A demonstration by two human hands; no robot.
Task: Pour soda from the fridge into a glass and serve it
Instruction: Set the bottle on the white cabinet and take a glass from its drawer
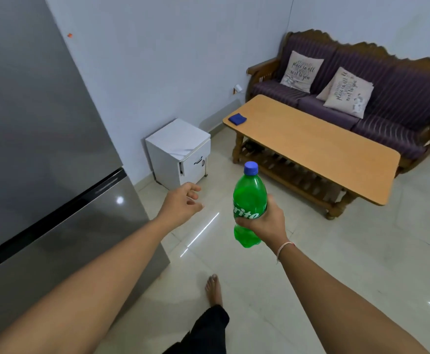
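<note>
Tiled floor (pixel 336 264), right hand (pixel 265 223) gripping green soda bottle (pixel 249 200), left hand (pixel 183 203) empty

Tall grey steel fridge (pixel 43 149) walls off the whole left side, doors shut. Small white cabinet (pixel 180 152) sits against the pale wall just past it. Long wooden coffee table with tan top (pixel 318 152) stands to the right; top is bare except a folded blue cloth (pixel 237 119) at its far-left corner. Purple striped sofa with carved wooden frame (pixel 377 93) is close behind the table. Glossy cream tile floor (pixel 310 264) is open between fridge and table, and a clear lane runs between cabinet and table end.
</note>
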